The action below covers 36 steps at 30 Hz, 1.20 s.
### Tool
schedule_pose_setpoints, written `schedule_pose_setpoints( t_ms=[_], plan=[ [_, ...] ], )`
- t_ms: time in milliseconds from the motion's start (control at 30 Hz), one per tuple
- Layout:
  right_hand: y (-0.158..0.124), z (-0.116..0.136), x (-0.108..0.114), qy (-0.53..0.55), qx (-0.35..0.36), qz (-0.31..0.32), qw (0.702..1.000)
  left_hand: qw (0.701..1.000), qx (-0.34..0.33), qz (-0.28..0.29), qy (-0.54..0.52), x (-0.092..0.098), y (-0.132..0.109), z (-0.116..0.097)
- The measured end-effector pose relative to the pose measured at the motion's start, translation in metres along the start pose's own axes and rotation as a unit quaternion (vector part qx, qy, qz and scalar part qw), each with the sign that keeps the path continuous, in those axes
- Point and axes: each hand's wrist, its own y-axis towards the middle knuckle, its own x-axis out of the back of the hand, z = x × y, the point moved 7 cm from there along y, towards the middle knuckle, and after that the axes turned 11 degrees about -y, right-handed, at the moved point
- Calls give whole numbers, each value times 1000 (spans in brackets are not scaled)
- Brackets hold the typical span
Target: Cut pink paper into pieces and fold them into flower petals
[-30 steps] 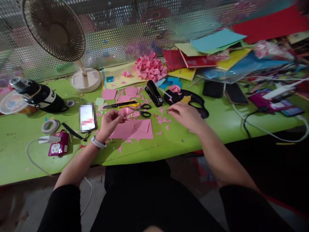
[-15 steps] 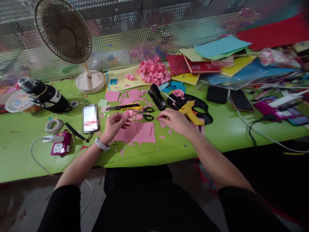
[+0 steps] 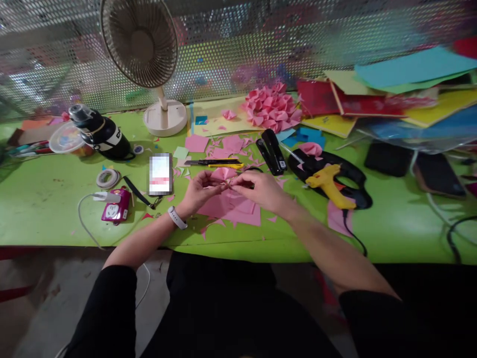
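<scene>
Left hand (image 3: 201,191) pinches a folded pink paper piece (image 3: 223,173); whether right hand (image 3: 265,191), at its four o'clock, grips it, I cannot tell — over-squeezing could crumple it.

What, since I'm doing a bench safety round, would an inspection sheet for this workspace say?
Surface: green table, strewn with pink scraps.
Job's things: folded pink paper between the hands; pink sheets below; cutter knife just beyond; yellow glue gun to the right, partly over a black object.
Clutter: phone, tape roll and stapler around the work.
Hands: left hand appears to hold the folded pink paper; right hand meets it, grip unclear.
Cables: glue gun's black cable and a white cable reach the front edge.
Surroundings: fan and perforated screen behind.
</scene>
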Motion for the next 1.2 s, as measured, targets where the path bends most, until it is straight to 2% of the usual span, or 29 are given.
schedule_pose_setpoints(
  t_ms=[367, 700, 967, 1133, 1200],
  plan=[
    [-5, -4, 0, 56, -12, -22, 998, 1000, -13, 8, 17, -4, -2, -4],
    [-6, -4, 0, 54, -8, -27, 998, 999, -21, 8, 49, -4, -2, -6],
    [-7, -4, 0, 56, -16, -17, 998, 999, 16, 6, 36, -5, -4, -3],
    [-7, -13, 5, 77, -48, -5, 996, 999, 39, 2, 12, -4, -4, -1],
    [-7, -17, 3, 100, -63, 18, 993, 999, 43, 0, 2, -4, -4, -1]
  ],
)
